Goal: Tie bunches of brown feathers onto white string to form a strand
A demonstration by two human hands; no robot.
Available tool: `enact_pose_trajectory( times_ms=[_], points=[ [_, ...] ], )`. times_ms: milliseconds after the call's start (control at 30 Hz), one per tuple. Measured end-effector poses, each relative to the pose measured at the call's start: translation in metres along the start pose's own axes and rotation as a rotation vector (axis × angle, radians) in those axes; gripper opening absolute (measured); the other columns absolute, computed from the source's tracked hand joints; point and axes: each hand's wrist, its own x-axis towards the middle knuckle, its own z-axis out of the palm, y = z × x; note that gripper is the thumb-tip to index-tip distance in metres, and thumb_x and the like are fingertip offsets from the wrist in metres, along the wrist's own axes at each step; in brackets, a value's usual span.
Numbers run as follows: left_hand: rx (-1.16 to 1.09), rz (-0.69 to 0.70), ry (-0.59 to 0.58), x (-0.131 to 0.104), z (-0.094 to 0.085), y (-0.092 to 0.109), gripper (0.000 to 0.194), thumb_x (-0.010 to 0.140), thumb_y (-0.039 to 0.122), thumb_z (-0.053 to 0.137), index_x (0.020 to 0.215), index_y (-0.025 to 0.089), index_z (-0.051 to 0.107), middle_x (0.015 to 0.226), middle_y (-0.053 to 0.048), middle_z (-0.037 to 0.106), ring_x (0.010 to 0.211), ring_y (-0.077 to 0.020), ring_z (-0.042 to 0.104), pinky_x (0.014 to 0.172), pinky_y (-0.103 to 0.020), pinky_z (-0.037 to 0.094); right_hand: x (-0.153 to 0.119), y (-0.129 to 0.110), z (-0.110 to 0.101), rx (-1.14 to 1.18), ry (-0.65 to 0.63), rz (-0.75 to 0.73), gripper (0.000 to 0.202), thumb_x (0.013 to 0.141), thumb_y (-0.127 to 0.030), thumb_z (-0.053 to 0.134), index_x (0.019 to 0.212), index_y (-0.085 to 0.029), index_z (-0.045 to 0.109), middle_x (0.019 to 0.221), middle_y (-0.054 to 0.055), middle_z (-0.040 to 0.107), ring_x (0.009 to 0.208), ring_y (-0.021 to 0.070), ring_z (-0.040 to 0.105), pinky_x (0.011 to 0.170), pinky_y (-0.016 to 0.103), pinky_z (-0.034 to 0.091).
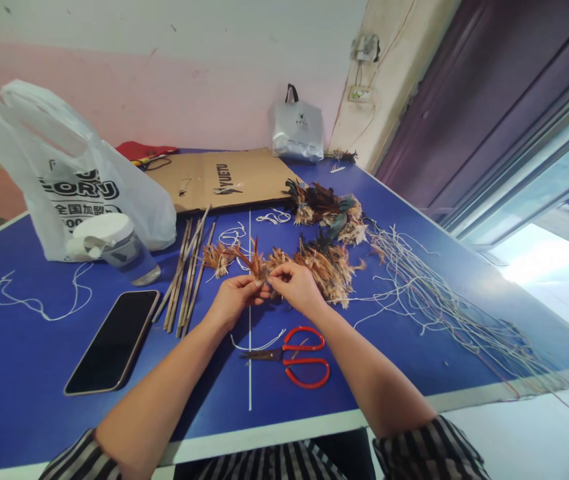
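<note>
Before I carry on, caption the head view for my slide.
Two hands work at small brown feathers above a blue table, red-handled scissors lying open nearby, beside sticks and string.

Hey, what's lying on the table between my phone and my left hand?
Several thin sticks lie between the phone and your left hand; the head view shows this.

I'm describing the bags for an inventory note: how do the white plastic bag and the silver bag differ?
The white plastic bag slumps near the table's left side; the silver bag stands upright by the wall. The white one has loops of its own film, the silver one a black handle. Both carry dark print.
</note>
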Motion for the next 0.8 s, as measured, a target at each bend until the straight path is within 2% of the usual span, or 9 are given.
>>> enact_pose_trajectory(
  times_ms=[167, 400, 533, 800],
  points=[
    [-0.091, -0.046, 0.033, -0.0005, 0.0028, 0.0012, 0.006, 0.071, 0.014, 0.065, 0.074, 0.009, 0.066, 0.072, -0.009, 0.07, 0.064, -0.0125, 0.065, 0.053, -0.017, 0.049, 0.0004, -0.0058, -0.0004, 0.153, -0.061, 0.115, 0.011, 0.068, -0.024, 0.059, 0.068, -0.014, 0.064, 0.064, 0.001, 0.062, 0.058, 0.0105, 0.053, 0.056, 0.022, 0.041],
    [-0.232, -0.093, 0.087, 0.0007, 0.0034, 0.006, 0.007, 0.075, 0.009, 0.06, 0.07, 0.01, 0.065, 0.064, -0.004, 0.067, 0.052, -0.0071, 0.061, 0.049, -0.012, 0.048, 0.0002, -0.004, -0.0034, 0.411, -0.161, 0.284, 0.015, 0.065, -0.029, 0.064, 0.068, -0.014, 0.063, 0.055, -0.003, 0.056, 0.046, 0.0063, 0.044, 0.048, 0.02, 0.035],
    [-0.312, -0.093, 0.13, 0.0029, 0.0005, 0.0072, 0.01, 0.077, 0.008, 0.057, 0.071, 0.01, 0.064, 0.068, -0.004, 0.068, 0.058, -0.0075, 0.064, 0.053, -0.012, 0.05, 0.0028, 0.0011, -0.0033, 0.622, -0.185, 0.358, 0.02, 0.061, -0.032, 0.069, 0.067, -0.014, 0.061, 0.052, -0.005, 0.052, 0.046, 0.0052, 0.042, 0.046, 0.02, 0.033],
    [-0.247, -0.118, -0.025, -0.0053, 0.0096, 0.0053, 0.011, 0.075, 0.012, 0.061, 0.084, 0.008, 0.067, 0.075, -0.01, 0.07, 0.066, -0.0124, 0.066, 0.056, -0.014, 0.052, 0.0009, -0.0004, 0.0026, 0.647, -0.157, 0.327, 0.022, 0.06, -0.03, 0.07, 0.07, -0.015, 0.058, 0.066, -0.001, 0.061, 0.058, 0.0089, 0.054, 0.061, 0.023, 0.044]
  ],
)
